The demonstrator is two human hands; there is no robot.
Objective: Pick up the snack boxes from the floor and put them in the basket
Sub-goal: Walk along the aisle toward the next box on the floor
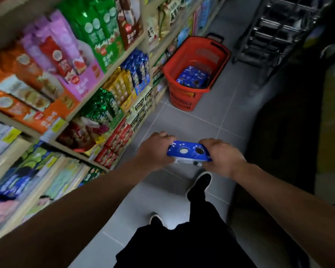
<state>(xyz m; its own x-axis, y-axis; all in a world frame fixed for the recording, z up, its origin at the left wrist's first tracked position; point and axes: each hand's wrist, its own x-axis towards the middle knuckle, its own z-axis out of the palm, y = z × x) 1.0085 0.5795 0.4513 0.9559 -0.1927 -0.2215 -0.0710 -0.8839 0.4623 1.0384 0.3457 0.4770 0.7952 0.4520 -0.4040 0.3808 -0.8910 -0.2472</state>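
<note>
The left hand (156, 151) and right hand (221, 156) each gripped one end of a blue cardboard snack box (189, 152), held above the grey tiled floor (201, 120), well short of the red slotted plastic basket (217, 55). A similar blue box (193, 77) already lay inside. The glossy, rigid carton could slip if either grip loosened, or strike the basket rim if released early.
</note>
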